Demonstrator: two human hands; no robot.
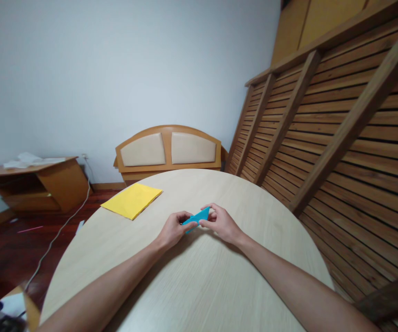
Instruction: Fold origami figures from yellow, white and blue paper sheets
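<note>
A small piece of folded blue paper (199, 216) with pointed ends is held between my two hands, just above the round table (254, 203). My left hand (175, 229) pinches its left end, thumb in front and fingers behind. At the right end my right hand (222, 223) grips it between thumb and fingers, with one tip of the paper pointing up. The fingertips behind the paper are partly hidden. A stack of yellow paper sheets (133, 201) lies flat on the table, to the left of and beyond my hands.
Beyond the table stands a headboard (168, 138) with cream panels. A large slatted wooden frame (309, 124) leans at the right. On the left, a low wooden cabinet (58, 184) carries white papers (27, 160). A cable (58, 235) runs across the dark floor.
</note>
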